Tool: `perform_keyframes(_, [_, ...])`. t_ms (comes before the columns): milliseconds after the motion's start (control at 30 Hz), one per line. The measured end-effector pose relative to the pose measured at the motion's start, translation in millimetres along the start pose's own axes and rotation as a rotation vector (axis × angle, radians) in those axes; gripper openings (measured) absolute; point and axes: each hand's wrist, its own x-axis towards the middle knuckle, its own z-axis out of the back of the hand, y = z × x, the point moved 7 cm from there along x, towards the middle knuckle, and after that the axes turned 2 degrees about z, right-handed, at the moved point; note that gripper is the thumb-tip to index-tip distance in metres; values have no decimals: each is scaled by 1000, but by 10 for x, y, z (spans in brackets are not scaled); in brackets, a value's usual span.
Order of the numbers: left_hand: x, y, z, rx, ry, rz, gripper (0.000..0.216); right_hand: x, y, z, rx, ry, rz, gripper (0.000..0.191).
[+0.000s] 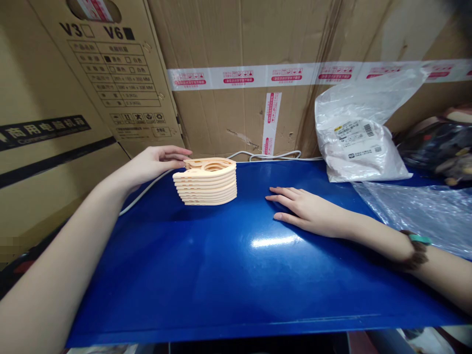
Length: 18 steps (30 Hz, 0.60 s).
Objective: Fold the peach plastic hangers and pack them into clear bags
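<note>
- Cardboard boxes back a blue counter.
- Left hand: fingers extended, close together, tips touching the top rear edge of a stack of cream plastic pieces.
- Right hand: flat on counter, fingers slightly spread, holding nothing, right of the stack.
- White plastic bag lies beyond the right fingers.
</note>
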Motion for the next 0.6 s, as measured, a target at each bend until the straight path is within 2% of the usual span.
perform_keyframes(233, [-5, -18, 28, -3, -72, -14, 35, 1, 6, 8, 3, 3, -3, 59])
perform_keyframes(333, [5, -41, 58, 4, -158, -39, 31, 2, 10, 11, 7, 3, 0, 59])
perform_keyframes(400, [9, -58, 116, 26, -262, -65, 29, 3, 7, 11, 7, 0, -2, 59])
perform_keyframes(500, [-31, -172, 209, 88, -431, -183, 27, 4, -2, 2, -1, 5, -5, 59])
perform_keyframes(600, [-191, -448, 203, 175, -566, -391, 24, 2, -9, -4, 1, 7, -5, 60])
